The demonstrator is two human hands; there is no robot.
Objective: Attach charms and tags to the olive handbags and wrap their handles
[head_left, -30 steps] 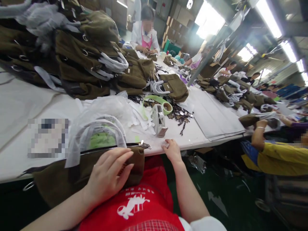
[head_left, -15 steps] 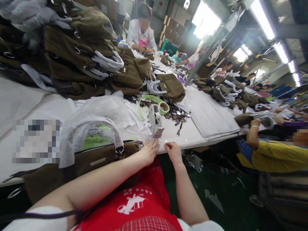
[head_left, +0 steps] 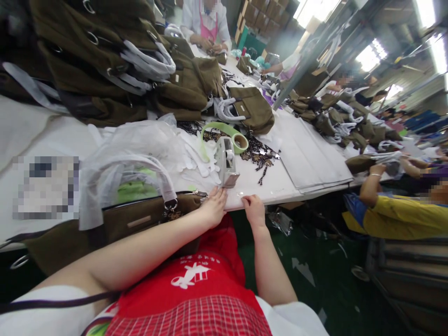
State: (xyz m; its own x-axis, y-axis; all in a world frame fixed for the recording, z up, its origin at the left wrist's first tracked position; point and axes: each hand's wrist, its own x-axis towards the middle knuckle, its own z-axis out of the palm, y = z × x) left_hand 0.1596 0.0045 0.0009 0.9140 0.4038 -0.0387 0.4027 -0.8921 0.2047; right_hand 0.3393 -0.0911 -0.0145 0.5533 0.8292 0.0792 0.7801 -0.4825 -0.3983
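Observation:
My left hand (head_left: 214,208) lies with its fingers extended at the table's front edge, by the zipper end of an olive bag (head_left: 140,221) with wrapped handles. Just behind its fingertips stands a grey tape dispenser (head_left: 227,163). Thumb and forefinger of my right hand (head_left: 254,210) are pinched together a little to the right, near a small clear piece on the white table; whether they grip it is too small to tell. A green tape roll (head_left: 240,143) and dark beaded charms (head_left: 261,156) lie behind the dispenser.
Olive bags (head_left: 98,60) are piled at the back left, and a smaller bag (head_left: 254,107) lies behind the charms. White sheets (head_left: 311,154) cover the table to the right. Across the table a person works in a pink apron (head_left: 209,30); a yellow sleeve (head_left: 409,217) shows at right.
The view has tilted down and shifted slightly. My left hand's fingers have drawn closer together, and my right hand has moved slightly away from it.

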